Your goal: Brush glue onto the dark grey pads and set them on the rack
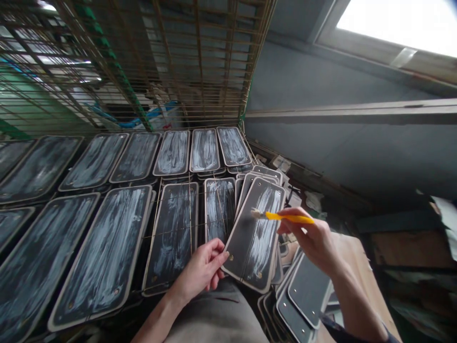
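A dark rectangular panel (246,238) with rounded corners, a pale edge and small metal rivets lies tilted in front of me. White streaks of a wet-looking coating cover its right half; the left half is bare. My left hand (205,267) pinches its lower left corner between thumb and fingers. In my right hand (310,238) is a paintbrush (289,217) with a yellow handle, its bristles over the panel's upper middle. Whether the bristles touch the surface I cannot tell. Under this panel sit other panels, mostly hidden.
Rows of white-streaked panels (103,247) spread to the left, with thin wires around some. Uncoated panels (309,286) are stacked at lower right beside a wooden board (352,262). A wire mesh rack (171,57) rises behind; a grey wall (339,157) stands right.
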{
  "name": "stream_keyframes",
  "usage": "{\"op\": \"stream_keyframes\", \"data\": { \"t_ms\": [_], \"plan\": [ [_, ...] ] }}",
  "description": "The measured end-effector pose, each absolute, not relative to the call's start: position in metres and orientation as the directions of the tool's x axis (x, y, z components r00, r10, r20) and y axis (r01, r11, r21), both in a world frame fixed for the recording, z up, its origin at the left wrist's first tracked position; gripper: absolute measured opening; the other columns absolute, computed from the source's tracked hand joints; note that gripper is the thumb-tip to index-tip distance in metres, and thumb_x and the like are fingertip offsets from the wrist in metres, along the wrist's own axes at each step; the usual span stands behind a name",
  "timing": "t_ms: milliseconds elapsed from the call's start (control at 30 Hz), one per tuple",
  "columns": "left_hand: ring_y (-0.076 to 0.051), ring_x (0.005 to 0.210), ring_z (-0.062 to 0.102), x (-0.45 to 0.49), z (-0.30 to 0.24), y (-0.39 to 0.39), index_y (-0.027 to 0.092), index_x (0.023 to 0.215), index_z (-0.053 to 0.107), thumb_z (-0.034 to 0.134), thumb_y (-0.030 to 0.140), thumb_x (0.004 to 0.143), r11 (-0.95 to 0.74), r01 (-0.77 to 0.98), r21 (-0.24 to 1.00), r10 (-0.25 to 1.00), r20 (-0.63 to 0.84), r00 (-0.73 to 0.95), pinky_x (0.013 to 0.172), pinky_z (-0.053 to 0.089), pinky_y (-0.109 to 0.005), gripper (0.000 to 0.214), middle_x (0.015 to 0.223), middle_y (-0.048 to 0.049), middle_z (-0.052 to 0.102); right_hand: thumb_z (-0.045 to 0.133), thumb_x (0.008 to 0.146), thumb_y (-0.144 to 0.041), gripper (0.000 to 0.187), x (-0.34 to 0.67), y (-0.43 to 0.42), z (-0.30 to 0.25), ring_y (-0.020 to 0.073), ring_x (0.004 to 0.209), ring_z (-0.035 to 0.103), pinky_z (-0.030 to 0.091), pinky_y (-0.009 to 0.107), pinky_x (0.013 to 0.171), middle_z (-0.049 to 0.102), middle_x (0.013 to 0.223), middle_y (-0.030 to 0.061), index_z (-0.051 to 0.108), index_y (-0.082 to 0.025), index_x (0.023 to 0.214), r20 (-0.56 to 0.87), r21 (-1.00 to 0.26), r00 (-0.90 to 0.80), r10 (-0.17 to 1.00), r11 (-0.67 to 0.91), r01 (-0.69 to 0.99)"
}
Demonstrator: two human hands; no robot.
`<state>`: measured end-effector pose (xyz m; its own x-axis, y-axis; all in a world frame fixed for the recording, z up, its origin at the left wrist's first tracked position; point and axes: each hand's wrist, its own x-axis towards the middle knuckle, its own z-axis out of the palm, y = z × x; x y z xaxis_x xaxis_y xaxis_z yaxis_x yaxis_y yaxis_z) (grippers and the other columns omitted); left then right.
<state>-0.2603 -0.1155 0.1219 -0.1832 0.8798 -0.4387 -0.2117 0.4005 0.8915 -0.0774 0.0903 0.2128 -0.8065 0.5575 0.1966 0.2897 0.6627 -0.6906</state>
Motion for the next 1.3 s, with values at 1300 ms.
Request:
{"op": "stream_keyframes", "data": {
  "t_ms": [1300],
  "plan": [
    [-0.006,0.032,0.046,-0.256,0.118,-0.122,0.017,0.09,0.051,0.047,0.049,0.088,0.342,-0.133,0.93,0.889,-0.366,-0.274,0.028,0.027,-0.011,0.032,0.058,0.0022,0.058,0.048,0.099,-0.035,0.02,-0.059,0.078,0.164,0.0188,0.074,0.066,0.053,0.032,0.07,0.065,0.084,0.0032,0.055,-0.021,0.112,0.313,-0.821,-0.569,0.76,0.518,0.24]
  ]
}}
